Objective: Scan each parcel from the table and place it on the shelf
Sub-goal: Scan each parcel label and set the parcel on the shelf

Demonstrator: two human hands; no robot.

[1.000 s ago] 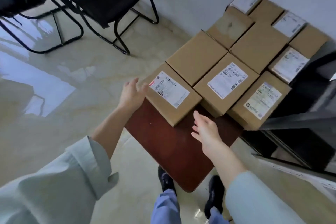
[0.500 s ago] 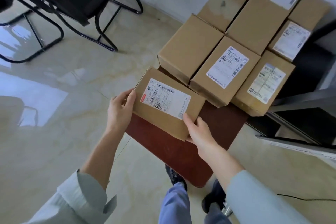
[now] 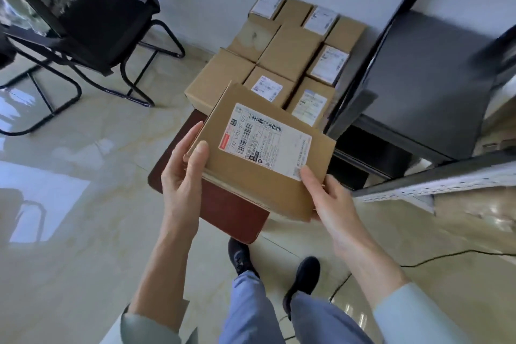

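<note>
Head view: parcel held in both your hands above the table's near end

Head camera has the parcel (image 3: 262, 153) lifted off the table (image 3: 231, 218), tilted, label side up, held between your two hands over the bare near part of the red-brown tabletop. Its white shipping label (image 3: 265, 138) faces you; barcodes are visible, small print not readable.

Behind it, the other parcels (image 3: 282, 56) sit packed edge to edge on the far part of the table, reaching back to the white wall. Some show labels, some plain cardboard tops. The held box covers the near edges of the front row. Just right of the stack stands the dark shelf (image 3: 418, 86), its top surface beside the parcels; its right part is motion-blurred and cut by the frame edge. A pale perforated strip (image 3: 435, 187) juts out lower right; cannot tell what it belongs to. Black chair (image 3: 92, 25) stands well apart on the left, on the glossy floor. A thin black cable (image 3: 418, 260) trails across the floor at right. Your shoes and trouser legs show below the table.

Your left hand (image 3: 181, 179) grips the box's left edge, thumb on top, fingers curled along the side. Your right hand (image 3: 329, 198) grips the near right corner, thumb pressed on the label's corner, fingers hidden underneath.
</note>
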